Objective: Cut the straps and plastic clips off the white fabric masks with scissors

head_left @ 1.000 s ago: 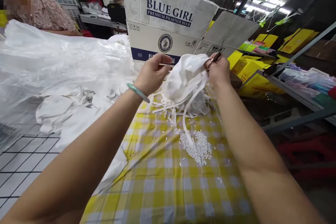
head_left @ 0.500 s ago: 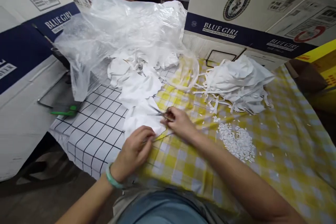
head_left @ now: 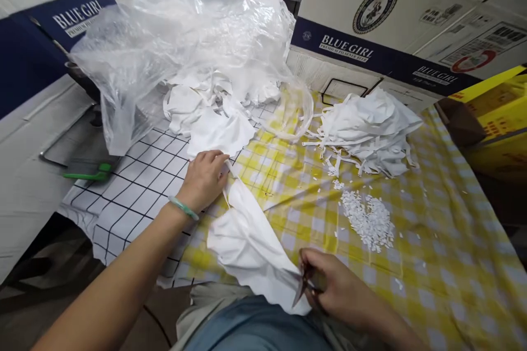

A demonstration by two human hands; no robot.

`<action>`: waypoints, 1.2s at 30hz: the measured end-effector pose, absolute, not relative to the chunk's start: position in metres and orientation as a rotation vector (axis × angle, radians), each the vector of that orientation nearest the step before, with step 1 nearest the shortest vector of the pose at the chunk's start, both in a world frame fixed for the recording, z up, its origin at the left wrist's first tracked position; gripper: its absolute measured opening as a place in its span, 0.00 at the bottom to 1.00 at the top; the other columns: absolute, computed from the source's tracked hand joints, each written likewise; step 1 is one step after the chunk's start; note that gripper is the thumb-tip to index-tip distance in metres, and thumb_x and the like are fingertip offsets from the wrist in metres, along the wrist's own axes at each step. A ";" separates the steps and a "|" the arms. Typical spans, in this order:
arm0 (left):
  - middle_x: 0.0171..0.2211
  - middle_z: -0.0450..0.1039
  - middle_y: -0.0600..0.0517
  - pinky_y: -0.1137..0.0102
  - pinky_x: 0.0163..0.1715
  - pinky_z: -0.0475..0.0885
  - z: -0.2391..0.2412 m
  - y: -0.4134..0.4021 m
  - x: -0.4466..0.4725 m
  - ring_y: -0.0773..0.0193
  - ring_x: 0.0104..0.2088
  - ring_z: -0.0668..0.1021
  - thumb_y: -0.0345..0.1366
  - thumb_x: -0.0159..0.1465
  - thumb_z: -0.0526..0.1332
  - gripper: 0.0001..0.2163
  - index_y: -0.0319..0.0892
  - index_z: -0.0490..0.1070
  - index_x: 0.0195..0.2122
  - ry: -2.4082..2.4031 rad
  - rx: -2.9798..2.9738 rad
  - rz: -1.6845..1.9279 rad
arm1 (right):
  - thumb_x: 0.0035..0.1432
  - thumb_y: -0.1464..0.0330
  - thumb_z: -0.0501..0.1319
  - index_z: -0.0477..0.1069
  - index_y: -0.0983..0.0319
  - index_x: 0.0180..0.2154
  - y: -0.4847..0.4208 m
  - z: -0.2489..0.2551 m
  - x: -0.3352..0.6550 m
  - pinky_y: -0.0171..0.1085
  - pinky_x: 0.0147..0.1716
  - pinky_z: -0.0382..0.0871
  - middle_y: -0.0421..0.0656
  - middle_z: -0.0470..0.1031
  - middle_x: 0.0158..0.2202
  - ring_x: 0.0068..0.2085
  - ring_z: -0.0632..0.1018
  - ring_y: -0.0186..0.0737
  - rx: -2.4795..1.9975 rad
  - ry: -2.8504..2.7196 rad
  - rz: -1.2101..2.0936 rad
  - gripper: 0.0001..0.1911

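Note:
My left hand, with a green bangle on the wrist, pinches one end of a white fabric piece near the seam between the checked cloths. My right hand is closed round small scissors at the near table edge and also grips the fabric's other end, which hangs toward my lap. The piece is stretched between both hands. A heap of cut white fabric with straps lies at the right, with a small pile of white snippets in front of it.
A clear plastic bag with more white pieces spills over the table's left. Blue Girl cardboard boxes stand behind and at the left. Yellow checked cloth covers the table. Another person stands at the far top.
My left hand moved up-left and my right hand drew back to the near edge, pulling a white piece out long between them. A second ago both hands were raised at the right-hand heap.

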State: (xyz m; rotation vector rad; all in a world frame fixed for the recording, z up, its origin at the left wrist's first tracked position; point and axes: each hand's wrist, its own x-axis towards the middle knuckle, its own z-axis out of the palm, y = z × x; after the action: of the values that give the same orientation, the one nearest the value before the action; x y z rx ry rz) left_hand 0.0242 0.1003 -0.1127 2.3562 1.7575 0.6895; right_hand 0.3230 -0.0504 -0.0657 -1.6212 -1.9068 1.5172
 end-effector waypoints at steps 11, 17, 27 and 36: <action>0.58 0.65 0.38 0.50 0.60 0.65 -0.103 0.071 0.040 0.48 0.60 0.67 0.23 0.59 0.53 0.23 0.38 0.67 0.56 1.031 2.505 0.490 | 0.54 0.58 0.63 0.67 0.58 0.37 -0.044 -0.096 0.373 0.43 0.42 0.69 0.43 0.75 0.38 0.39 0.76 0.44 -2.056 -1.409 0.754 0.13; 0.50 0.69 0.40 0.55 0.52 0.70 -0.106 0.113 0.037 0.51 0.51 0.72 0.26 0.61 0.51 0.13 0.38 0.72 0.44 1.209 2.466 0.425 | 0.57 0.60 0.64 0.65 0.57 0.40 -0.036 -0.089 0.341 0.46 0.52 0.66 0.46 0.76 0.48 0.49 0.76 0.46 -1.826 -1.400 0.633 0.13; 0.23 0.62 0.56 0.72 0.24 0.60 -0.029 0.099 0.070 0.69 0.22 0.63 0.30 0.58 0.56 0.02 0.43 0.61 0.29 1.024 2.392 0.445 | 0.51 0.62 0.69 0.62 0.57 0.37 -0.002 -0.098 0.267 0.41 0.50 0.69 0.44 0.74 0.45 0.46 0.76 0.40 -1.443 -1.242 1.031 0.18; 0.28 0.68 0.54 0.72 0.27 0.69 -0.023 0.030 0.066 0.67 0.28 0.71 0.34 0.63 0.56 0.05 0.43 0.66 0.40 0.940 1.405 0.419 | 0.51 0.67 0.66 0.58 0.57 0.31 0.023 -0.075 0.267 0.40 0.48 0.71 0.35 0.69 0.32 0.38 0.77 0.35 -1.095 -0.984 1.272 0.15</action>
State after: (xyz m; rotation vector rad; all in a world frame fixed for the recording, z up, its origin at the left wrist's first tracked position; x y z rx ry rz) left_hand 0.0662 0.0303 -0.0231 1.4047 0.9398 0.4189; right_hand 0.2668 0.0234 -0.0748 -1.0955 -0.9841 1.2719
